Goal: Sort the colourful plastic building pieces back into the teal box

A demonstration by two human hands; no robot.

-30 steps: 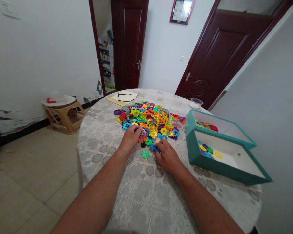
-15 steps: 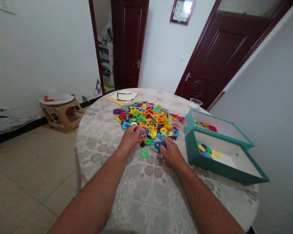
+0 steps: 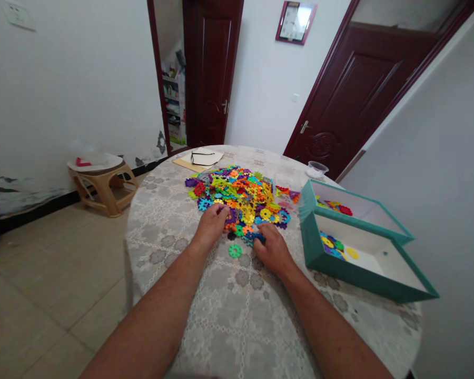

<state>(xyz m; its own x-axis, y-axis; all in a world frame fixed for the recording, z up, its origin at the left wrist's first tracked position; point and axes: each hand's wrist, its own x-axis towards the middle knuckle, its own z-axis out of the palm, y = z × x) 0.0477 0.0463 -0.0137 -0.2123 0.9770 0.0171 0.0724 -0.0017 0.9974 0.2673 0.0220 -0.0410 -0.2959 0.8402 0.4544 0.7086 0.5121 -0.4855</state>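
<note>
A heap of colourful plastic gear pieces [image 3: 247,192] lies in the middle of the table. At its near left edge my left hand [image 3: 212,223] is closed, thumb and fingers pinching a purple plastic piece [image 3: 230,216]. My right hand [image 3: 274,246] is at the near right edge of the heap, fingers curled on a dark blue gear piece [image 3: 258,238]. A green gear piece [image 3: 235,250] lies apart on the tablecloth between my hands, with a small black piece [image 3: 231,236] just beyond it.
On the right stands a teal box [image 3: 363,281] with several gear pieces inside; its teal lid [image 3: 383,208] lies behind it, also holding pieces. A clear plastic bowl [image 3: 317,168] is at the far right. Eyeglasses [image 3: 203,158] rest on papers at the far left.
My right hand has shifted slightly left and tilted the blue gear piece, and an orange gear piece now shows beside it. My left hand stays nearly in place. The view has tipped up slightly.
</note>
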